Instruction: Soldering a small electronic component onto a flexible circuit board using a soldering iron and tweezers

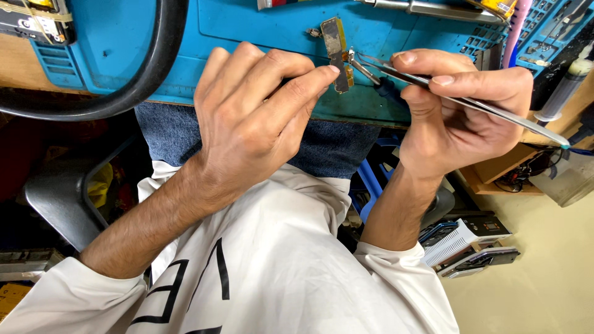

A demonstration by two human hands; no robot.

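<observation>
Pinching a small flex-cable part (337,52) between thumb and fingertips, the left hand (260,117) kept its grip clenched on it just above the blue worktop (260,25). At 3 o'clock, the right hand (461,111) gripped metal tweezers (458,99), tips touching the part's gold connector.
</observation>
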